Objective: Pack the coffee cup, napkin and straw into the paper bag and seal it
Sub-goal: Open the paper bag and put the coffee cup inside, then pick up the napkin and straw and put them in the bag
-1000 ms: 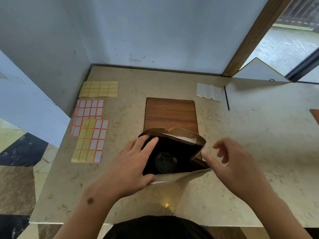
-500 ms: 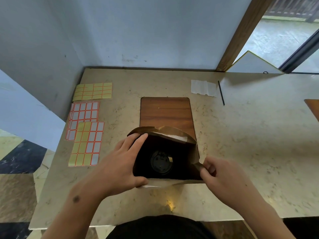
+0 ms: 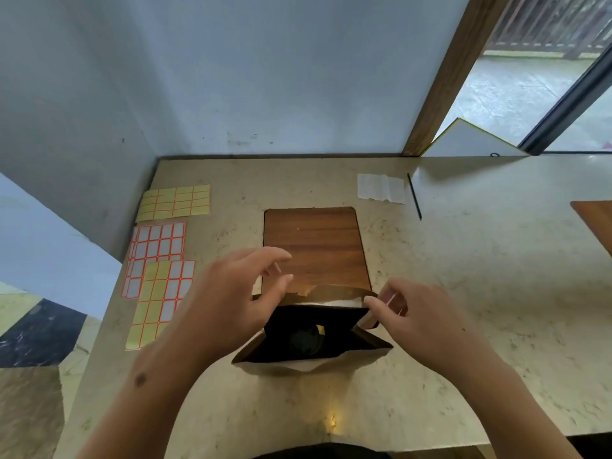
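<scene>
A brown paper bag stands open at the near middle of the table. Deep inside it I see the dark lid of the coffee cup. My left hand hovers over the bag's left side with its fingers spread and relaxed, the thumb close to the back rim. My right hand pinches the back right corner of the bag's rim. The white napkin and the thin black straw lie on the table at the far right, apart from the bag.
A wooden board lies just behind the bag. Sheets of yellow and white stickers lie along the table's left edge. Walls close the far and left sides. Another wooden piece shows at the right edge.
My left hand has lifted off the bag's left rim and opened. My right hand moved from the front right corner to the back right rim. The bag's mouth spread wider.
</scene>
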